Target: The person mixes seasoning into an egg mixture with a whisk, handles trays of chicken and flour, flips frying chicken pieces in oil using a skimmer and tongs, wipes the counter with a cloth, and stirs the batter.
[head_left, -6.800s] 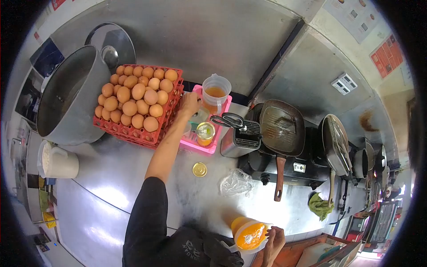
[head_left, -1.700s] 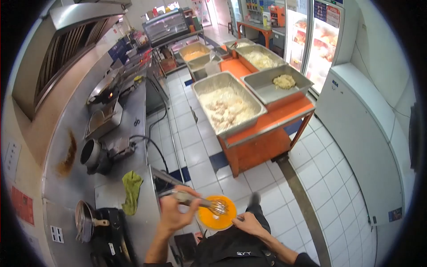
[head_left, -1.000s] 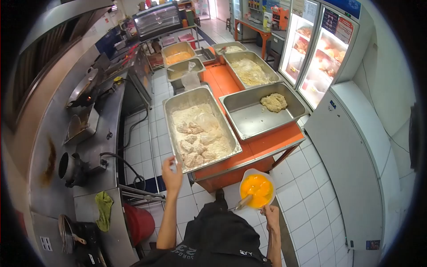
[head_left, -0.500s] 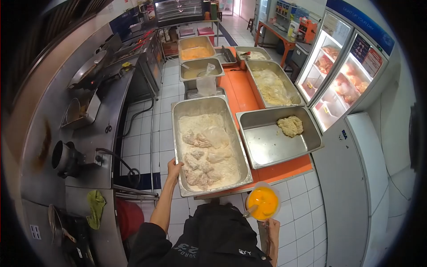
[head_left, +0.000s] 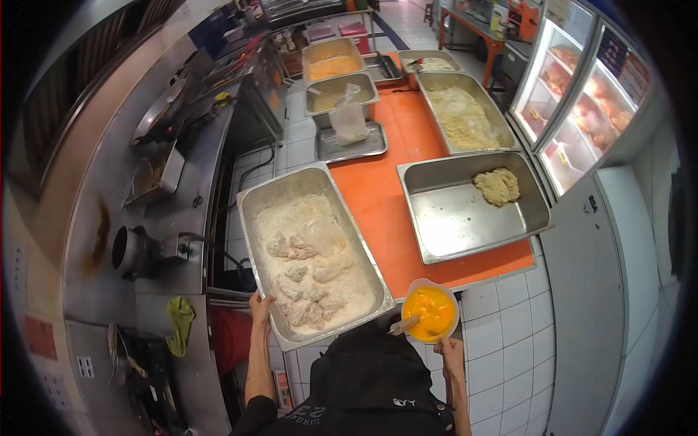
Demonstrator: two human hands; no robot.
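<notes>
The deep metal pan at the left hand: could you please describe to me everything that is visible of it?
The pan is rectangular and deep, grey, apparently stainless steel, with a flat rim and rounded corners. Pale, flour-like powder covers its bottom, with rough, coated lumps toward the near end. It lies askew at the near left of the orange table. The left hand holds its left rim. Its underside is hidden.

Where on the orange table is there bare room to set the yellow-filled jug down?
Widest is the orange table's middle, between the flour-filled pan and the pan holding a lump. A thinner strip runs along the near edge, in front of the lump's pan. The far end is crowded with steel pans.
</notes>
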